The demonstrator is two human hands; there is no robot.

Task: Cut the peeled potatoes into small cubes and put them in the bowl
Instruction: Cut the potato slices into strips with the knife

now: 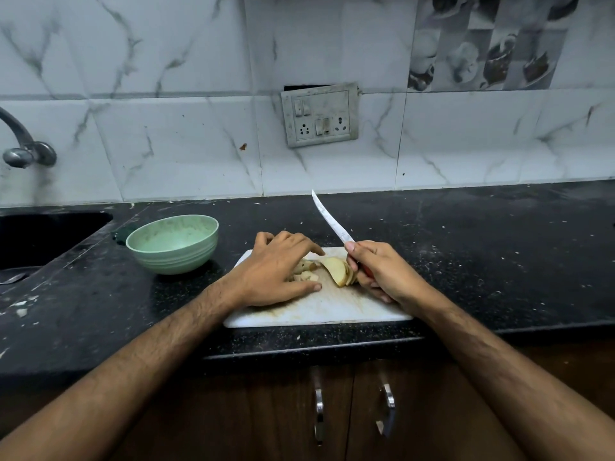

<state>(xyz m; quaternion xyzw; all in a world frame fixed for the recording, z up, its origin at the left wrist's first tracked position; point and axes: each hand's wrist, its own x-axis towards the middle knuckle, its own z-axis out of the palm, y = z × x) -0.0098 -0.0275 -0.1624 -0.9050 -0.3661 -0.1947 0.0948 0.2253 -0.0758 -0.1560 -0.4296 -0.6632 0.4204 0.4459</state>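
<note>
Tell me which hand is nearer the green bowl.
Left. The left hand rests on the cutting board just right of the green bowl; the right hand, holding the knife, is farther right.

Two bare hands are showing: one left hand and one right hand. One knife is pointing up. One white cutting board is lying on the counter, carrying one fanned stack of potato slices, roughly four or five, and one small heap of cut potato pieces too hidden to count. One green bowl is sitting nearby. One tap and one switchboard with two sockets are showing on the wall. Two cabinet handles are hanging below.
</note>
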